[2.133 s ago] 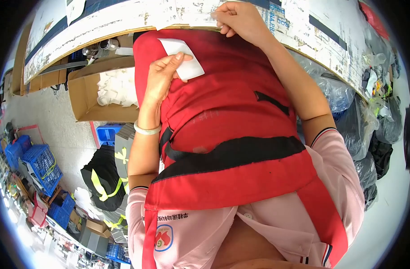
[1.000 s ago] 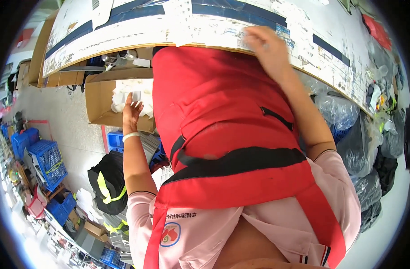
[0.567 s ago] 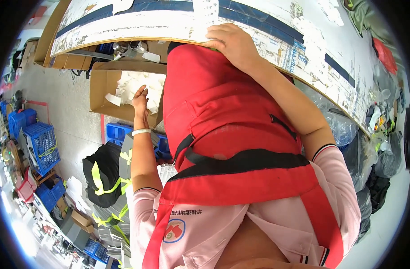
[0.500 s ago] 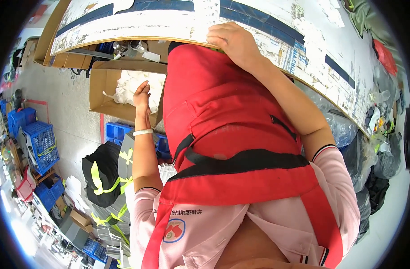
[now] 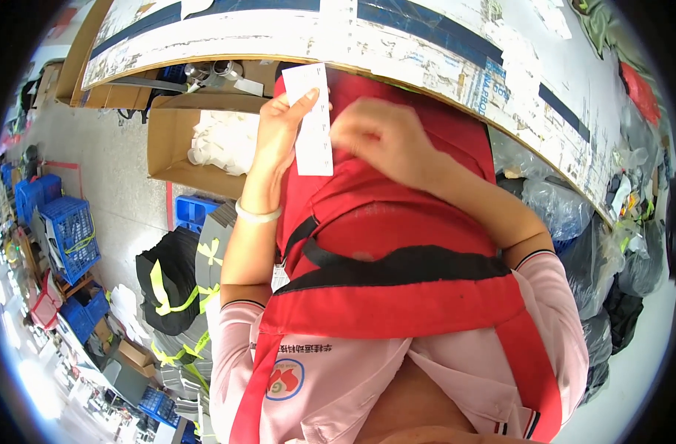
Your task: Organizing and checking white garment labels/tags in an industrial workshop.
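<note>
My left hand (image 5: 278, 132) pinches a white strip of labels (image 5: 313, 144) with small dark marks, the thumb lying on its face. The strip hangs upright in front of the red apron (image 5: 397, 222), below the edge of the worktable (image 5: 227, 41). Close to the strip's right edge is my right hand (image 5: 386, 140), its fingers curled and smeared by motion. Whether it touches the strip or holds anything, I cannot tell.
Left of my arm stands an open cardboard box (image 5: 167, 140) with white paper scraps (image 5: 223, 140) inside. Blue crates (image 5: 68, 233) and black bundles tied with yellow-green ribbon (image 5: 167, 281) are further left. Plastic bags (image 5: 552, 211) crowd the right, under the table.
My left hand has come up and right from over the cardboard box and now holds the label strip. My right hand has left the table edge and dropped toward the strip.
</note>
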